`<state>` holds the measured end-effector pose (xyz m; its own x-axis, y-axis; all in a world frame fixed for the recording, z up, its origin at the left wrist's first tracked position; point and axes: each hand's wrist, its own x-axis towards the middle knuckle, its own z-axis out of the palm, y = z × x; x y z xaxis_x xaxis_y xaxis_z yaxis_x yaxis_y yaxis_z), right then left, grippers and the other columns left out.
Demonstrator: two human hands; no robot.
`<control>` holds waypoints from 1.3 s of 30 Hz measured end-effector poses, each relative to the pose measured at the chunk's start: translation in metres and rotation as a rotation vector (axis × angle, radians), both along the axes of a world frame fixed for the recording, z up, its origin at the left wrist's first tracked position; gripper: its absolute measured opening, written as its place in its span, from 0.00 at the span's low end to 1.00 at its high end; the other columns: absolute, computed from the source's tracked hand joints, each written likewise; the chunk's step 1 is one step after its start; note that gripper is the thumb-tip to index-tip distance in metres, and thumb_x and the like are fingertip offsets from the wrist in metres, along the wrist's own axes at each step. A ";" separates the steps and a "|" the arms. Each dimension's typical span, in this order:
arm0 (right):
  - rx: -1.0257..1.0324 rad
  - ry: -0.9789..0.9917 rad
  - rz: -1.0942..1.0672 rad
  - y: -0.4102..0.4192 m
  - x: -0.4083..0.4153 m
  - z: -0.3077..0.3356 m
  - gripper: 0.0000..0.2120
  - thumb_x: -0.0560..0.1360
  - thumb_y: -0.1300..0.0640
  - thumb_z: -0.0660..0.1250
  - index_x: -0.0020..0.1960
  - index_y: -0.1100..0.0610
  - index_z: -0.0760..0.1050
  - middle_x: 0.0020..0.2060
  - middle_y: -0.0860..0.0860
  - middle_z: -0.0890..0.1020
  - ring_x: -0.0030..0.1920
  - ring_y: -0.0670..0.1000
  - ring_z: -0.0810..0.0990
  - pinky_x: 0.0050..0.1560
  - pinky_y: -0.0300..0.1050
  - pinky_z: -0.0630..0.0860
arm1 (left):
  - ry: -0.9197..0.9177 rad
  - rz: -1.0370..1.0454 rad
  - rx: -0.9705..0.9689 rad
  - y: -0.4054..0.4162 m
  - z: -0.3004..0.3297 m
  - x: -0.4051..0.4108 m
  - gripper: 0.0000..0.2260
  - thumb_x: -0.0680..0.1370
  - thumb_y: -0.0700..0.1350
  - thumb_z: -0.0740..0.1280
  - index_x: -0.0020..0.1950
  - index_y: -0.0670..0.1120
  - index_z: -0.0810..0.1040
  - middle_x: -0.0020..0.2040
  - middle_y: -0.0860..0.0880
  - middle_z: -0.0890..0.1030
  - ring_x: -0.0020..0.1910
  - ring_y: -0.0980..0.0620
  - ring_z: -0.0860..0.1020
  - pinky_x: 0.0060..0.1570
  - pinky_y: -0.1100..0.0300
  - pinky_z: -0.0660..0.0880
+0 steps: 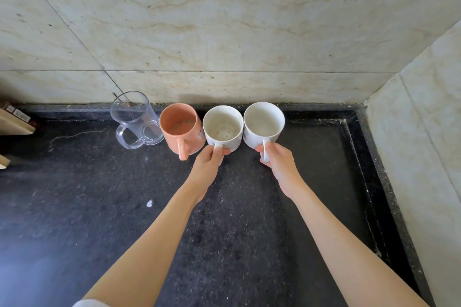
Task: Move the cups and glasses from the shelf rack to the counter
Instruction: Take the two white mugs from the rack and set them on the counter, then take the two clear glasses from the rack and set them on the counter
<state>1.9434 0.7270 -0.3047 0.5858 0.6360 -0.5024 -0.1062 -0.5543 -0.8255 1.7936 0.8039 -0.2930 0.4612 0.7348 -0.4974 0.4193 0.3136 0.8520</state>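
Mugs are standing in a row along the back of the dark worktop [99, 207], against the marble wall [224, 20]: a clear glass mug [134, 119] on the left, then an orange mug [180, 129], then two white mugs. You are gripping the left white mug [222, 127] by its handle with your left hand [208, 164], fingers curled around it. Your right hand [278, 162] is holding the right white mug [264, 123] by its handle the same way. The left white mug is touching the orange one; whether the right white mug's base is resting on the worktop I cannot tell.
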 end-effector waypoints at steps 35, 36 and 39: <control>0.569 -0.951 1.596 -0.183 -0.585 0.176 0.29 0.76 0.42 0.56 0.74 0.49 0.54 0.74 0.50 0.60 0.74 0.50 0.56 0.73 0.53 0.53 | 0.884 0.705 0.632 -0.379 0.147 -0.618 0.25 0.78 0.54 0.57 0.75 0.56 0.55 0.77 0.50 0.56 0.76 0.48 0.49 0.72 0.44 0.45; 0.604 -0.938 1.635 -0.198 -0.610 0.176 0.29 0.76 0.42 0.56 0.74 0.49 0.55 0.74 0.50 0.61 0.74 0.50 0.56 0.73 0.53 0.54 | 0.903 0.756 0.604 -0.403 0.148 -0.637 0.25 0.78 0.54 0.57 0.75 0.57 0.55 0.77 0.50 0.56 0.76 0.47 0.49 0.72 0.44 0.46; 0.718 -0.852 1.756 -0.243 -0.685 0.182 0.29 0.76 0.43 0.57 0.74 0.49 0.56 0.74 0.50 0.62 0.74 0.50 0.57 0.73 0.53 0.54 | 0.982 0.928 0.528 -0.472 0.154 -0.688 0.25 0.78 0.54 0.58 0.74 0.55 0.56 0.77 0.49 0.57 0.76 0.46 0.50 0.72 0.44 0.48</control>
